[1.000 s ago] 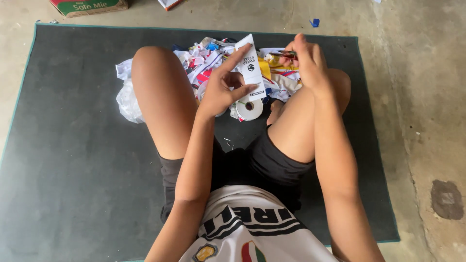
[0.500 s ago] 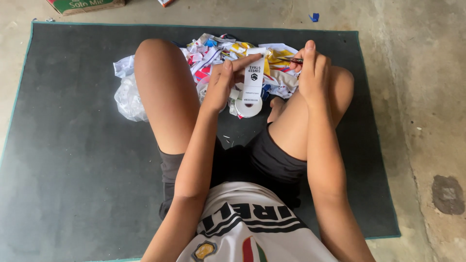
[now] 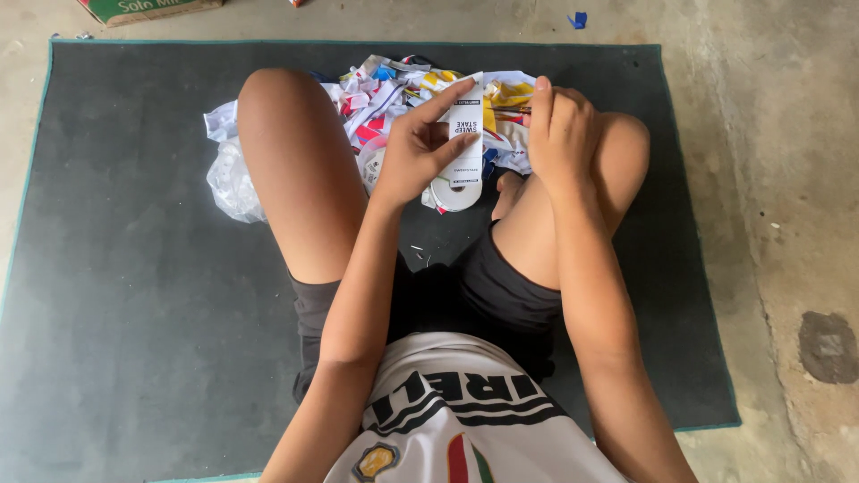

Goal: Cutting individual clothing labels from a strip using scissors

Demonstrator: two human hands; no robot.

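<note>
I sit cross-legged on a dark grey mat. My left hand holds a white paper strip with black print, upright between thumb and fingers. Just below it lies a white tape roll on the mat. My right hand is closed beside the strip's right edge, gripping a thin dark tool whose kind I cannot make out. Behind both hands spreads a pile of colourful cut paper scraps.
A crumpled clear plastic bag lies left of my left knee. A cardboard box stands beyond the mat's far left corner. Bare concrete floor borders the mat on the right. A small blue scrap lies beyond the mat.
My left hand has turned the white strip more upright and closer to my right hand. The view has tilted down slightly.
</note>
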